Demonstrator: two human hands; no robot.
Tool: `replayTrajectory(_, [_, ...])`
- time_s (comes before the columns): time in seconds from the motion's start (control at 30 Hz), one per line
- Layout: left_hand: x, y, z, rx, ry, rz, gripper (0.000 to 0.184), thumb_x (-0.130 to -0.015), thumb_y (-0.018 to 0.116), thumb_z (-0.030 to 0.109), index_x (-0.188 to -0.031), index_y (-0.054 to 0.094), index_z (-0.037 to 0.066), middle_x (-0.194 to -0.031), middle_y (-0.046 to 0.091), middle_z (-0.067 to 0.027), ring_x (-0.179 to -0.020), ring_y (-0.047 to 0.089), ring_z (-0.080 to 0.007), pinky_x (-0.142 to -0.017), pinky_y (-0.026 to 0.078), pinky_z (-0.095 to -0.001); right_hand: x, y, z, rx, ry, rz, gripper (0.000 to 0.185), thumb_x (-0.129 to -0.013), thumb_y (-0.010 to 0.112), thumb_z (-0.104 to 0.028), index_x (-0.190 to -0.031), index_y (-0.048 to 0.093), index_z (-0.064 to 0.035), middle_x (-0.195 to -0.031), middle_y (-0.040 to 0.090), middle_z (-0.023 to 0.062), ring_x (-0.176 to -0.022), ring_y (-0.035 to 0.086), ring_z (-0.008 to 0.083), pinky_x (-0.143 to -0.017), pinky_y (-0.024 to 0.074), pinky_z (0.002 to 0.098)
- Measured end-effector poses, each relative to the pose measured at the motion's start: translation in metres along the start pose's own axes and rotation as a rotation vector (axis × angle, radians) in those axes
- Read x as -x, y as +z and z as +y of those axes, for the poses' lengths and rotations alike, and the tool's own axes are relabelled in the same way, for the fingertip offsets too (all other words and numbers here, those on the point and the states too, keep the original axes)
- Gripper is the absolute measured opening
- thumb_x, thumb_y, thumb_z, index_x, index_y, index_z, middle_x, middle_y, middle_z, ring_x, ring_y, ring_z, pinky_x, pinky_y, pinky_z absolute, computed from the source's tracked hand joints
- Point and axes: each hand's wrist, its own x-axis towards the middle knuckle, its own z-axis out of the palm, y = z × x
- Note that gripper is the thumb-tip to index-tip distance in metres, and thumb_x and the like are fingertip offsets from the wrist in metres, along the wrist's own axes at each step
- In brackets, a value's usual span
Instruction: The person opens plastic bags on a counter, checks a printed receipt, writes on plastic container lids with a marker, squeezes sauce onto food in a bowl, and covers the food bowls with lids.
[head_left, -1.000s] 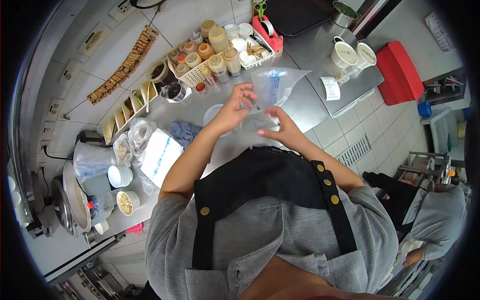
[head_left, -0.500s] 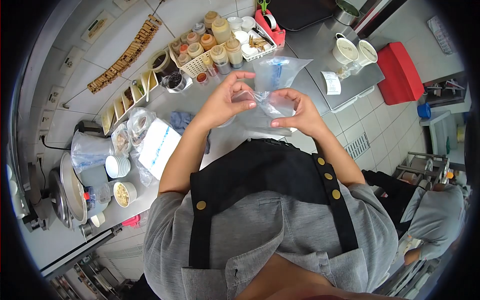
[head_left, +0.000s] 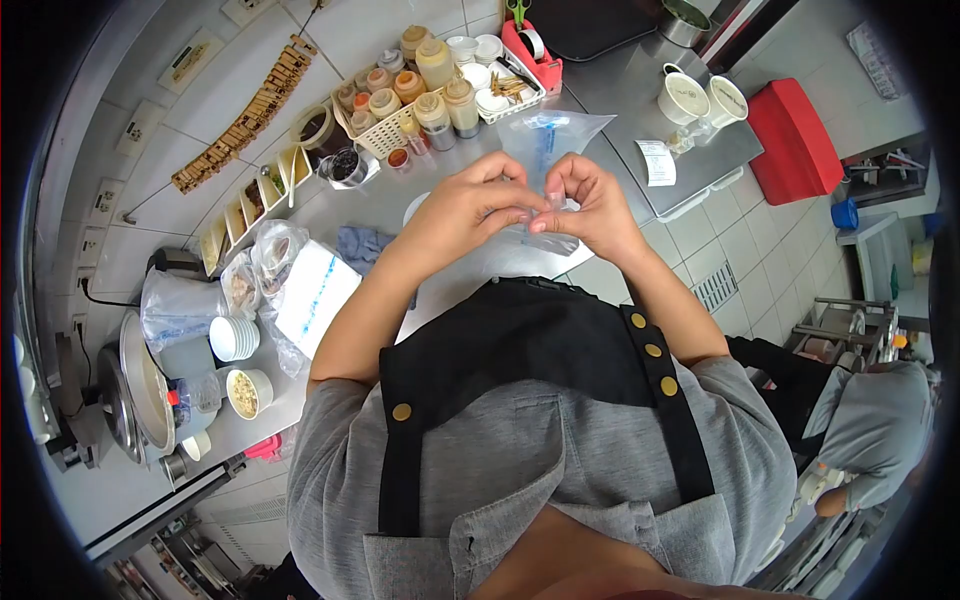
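Observation:
A clear plastic bag [head_left: 550, 135] with blue print hangs over the steel counter [head_left: 460, 275], gathered between my two hands. My left hand [head_left: 488, 205] pinches the bag's plastic with thumb and fingertips. From the other side my right hand [head_left: 585, 205] grips it too, fingers curled and the fingertips of both hands almost touching. Part of the bag spreads out beyond my hands, and a crumpled part shows below them. Behind my left hand the edge of a pale round thing shows; most of it is hidden.
Sauce bottles [head_left: 435, 65] stand in and around a basket at the back. A blue cloth [head_left: 362, 245] and a stack of white bowls [head_left: 234, 338] lie left. Two white tubs [head_left: 685, 98] and a paper slip [head_left: 656, 162] sit right. Another person [head_left: 870, 430] is at lower right.
My hands have come closer together, bunching the bag's plastic between the fingertips. Half a second ago they were farther apart, with the plastic stretched between them.

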Motion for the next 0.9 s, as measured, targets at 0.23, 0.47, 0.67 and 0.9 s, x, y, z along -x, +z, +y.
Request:
replayTrajectory(0.23, [-0.005, -0.006, -0.01, 0.241, 0.073, -0.003, 0.011, -0.083, 0.074, 0.011, -0.089, 0.068, 0.004, -0.102, 0.059, -0.0045, -0.104, 0.057, -0.0198, -0.09, 0.047, -0.0337, 0.002, -0.015, -0.007, 0.186, -0.055, -0.078, 0.018, -0.083, 0.079, -0.019, -0.083, 0.068, -0.0041, -0.083, 0.062, -0.0018, -0.08, 0.055, 0.0073, -0.077, 0.0446, 0.0243])
replayTrajectory(0.47, [-0.004, 0.018, -0.043, 1.152, 0.08, -0.057, 0.032, -0.09, 0.072, 0.035, -0.082, 0.054, 0.01, -0.086, 0.06, -0.0009, -0.097, 0.059, -0.0193, -0.086, 0.046, -0.0327, -0.006, -0.022, 0.01, -0.158, -0.239, -0.161, 0.038, -0.096, 0.063, -0.036, -0.075, 0.065, -0.0045, -0.081, 0.06, 0.0012, -0.08, 0.055, 0.0124, -0.078, 0.0448, 0.0286])
replayTrajectory(0.67, [-0.032, 0.02, -0.053, 1.618, 0.121, 0.031, 0.035, -0.093, 0.066, 0.044, -0.1, 0.056, 0.011, -0.095, 0.065, -0.0052, -0.087, 0.06, -0.0141, -0.078, 0.049, -0.0334, -0.027, -0.051, 0.004, -0.916, -0.164, -0.19, 0.043, -0.1, 0.05, -0.047, -0.116, 0.056, -0.0071, -0.09, 0.062, 0.0092, -0.086, 0.062, 0.0212, -0.081, 0.0511, 0.0366])
replayTrajectory(0.9, [-0.052, 0.03, -0.104, 1.721, -0.449, 0.437, 0.046, -0.096, 0.061, 0.025, -0.138, 0.047, 0.013, -0.112, 0.065, -0.0103, -0.082, 0.061, -0.0132, -0.058, 0.049, -0.0229, -0.041, -0.059, 0.036, -0.965, 0.084, 0.179, 0.056, -0.1, 0.052, -0.039, -0.146, 0.04, -0.0096, -0.129, 0.059, 0.0122, -0.12, 0.058, 0.0289, -0.101, 0.0481, 0.0432])
